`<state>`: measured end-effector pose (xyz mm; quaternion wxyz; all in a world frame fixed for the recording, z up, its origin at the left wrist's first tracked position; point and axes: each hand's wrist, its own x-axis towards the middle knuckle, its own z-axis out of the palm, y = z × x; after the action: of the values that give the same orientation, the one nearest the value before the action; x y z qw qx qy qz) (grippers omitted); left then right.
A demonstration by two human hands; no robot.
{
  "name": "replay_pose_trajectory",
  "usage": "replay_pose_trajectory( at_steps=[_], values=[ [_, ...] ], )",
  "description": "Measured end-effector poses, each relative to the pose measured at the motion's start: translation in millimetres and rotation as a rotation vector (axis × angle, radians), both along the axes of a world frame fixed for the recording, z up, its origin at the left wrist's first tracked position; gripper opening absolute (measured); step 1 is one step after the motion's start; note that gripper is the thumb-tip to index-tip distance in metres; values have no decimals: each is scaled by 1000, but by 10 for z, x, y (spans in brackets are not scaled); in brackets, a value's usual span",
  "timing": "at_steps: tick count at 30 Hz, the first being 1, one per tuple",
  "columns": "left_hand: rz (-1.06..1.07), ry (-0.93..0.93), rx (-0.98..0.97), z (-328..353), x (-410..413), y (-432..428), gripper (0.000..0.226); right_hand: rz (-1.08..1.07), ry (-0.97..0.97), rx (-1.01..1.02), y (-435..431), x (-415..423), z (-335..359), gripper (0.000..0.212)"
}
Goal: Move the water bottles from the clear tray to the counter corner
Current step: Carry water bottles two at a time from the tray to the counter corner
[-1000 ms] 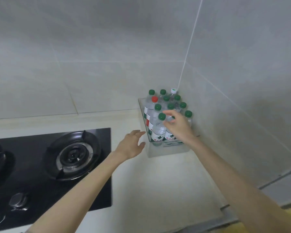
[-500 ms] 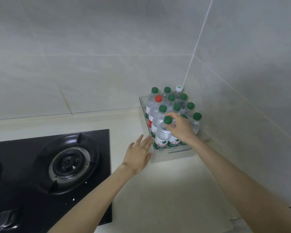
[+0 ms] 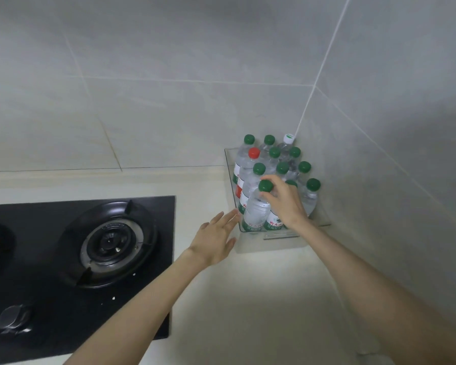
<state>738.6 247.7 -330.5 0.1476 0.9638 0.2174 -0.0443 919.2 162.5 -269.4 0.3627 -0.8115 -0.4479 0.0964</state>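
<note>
Right hand (image 3: 284, 205) grasps the front bottle (image 3: 256, 210) at the neck, fingers curled just under its green cap (image 3: 265, 186). The bottle's base is inside the clear tray (image 3: 270, 246), at the front-left corner.

Left hand (image 3: 216, 237) is empty, with fingers straight and spread and the palm down. Its fingertips (image 3: 233, 216) are right at the tray's left wall; contact can't be confirmed.

The tray sits on the cream counter (image 3: 234, 299), pushed into the corner where the two grey tiled walls (image 3: 169, 114) meet. It's packed with upright water bottles. Most have green caps, one has a red cap (image 3: 254, 153) and one at the back has a white cap (image 3: 289, 137).

Labels: front-row bottles have a green-and-white band (image 3: 254, 224) with the Chinese characters "农夫山" readable; the rest is hidden or too small. The red-capped bottle has a red-and-white label (image 3: 238, 191), text not legible.

The black gas hob (image 3: 153, 214) is left of the tray, with a round burner (image 3: 111, 241) and a metal knob (image 3: 11, 316) near the front edge. There are a few white specks on the glass.
</note>
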Motion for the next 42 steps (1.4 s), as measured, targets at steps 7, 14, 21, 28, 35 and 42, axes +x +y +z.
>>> replay_pose_trajectory(
  at_steps=[7,14,21,28,35,42],
  values=[
    [183,-442,-298,262,-8,-67,68,23,21,300,-29,-41,676,34],
    [295,-779,-667,1037,202,-57,88,98,127,530,-76,-219,1481,36],
    [288,-929,-642,1220,180,-24,64,214,164,561,-104,-348,1676,35],
    [408,-975,-583,1077,121,25,64,365,392,398,-123,-190,1557,34],
    [443,-962,-591,982,40,40,72,18,60,-136,-105,369,661,46],
    [438,-961,-596,987,-14,-5,73,-39,-115,-405,-82,512,170,35]
  ],
)
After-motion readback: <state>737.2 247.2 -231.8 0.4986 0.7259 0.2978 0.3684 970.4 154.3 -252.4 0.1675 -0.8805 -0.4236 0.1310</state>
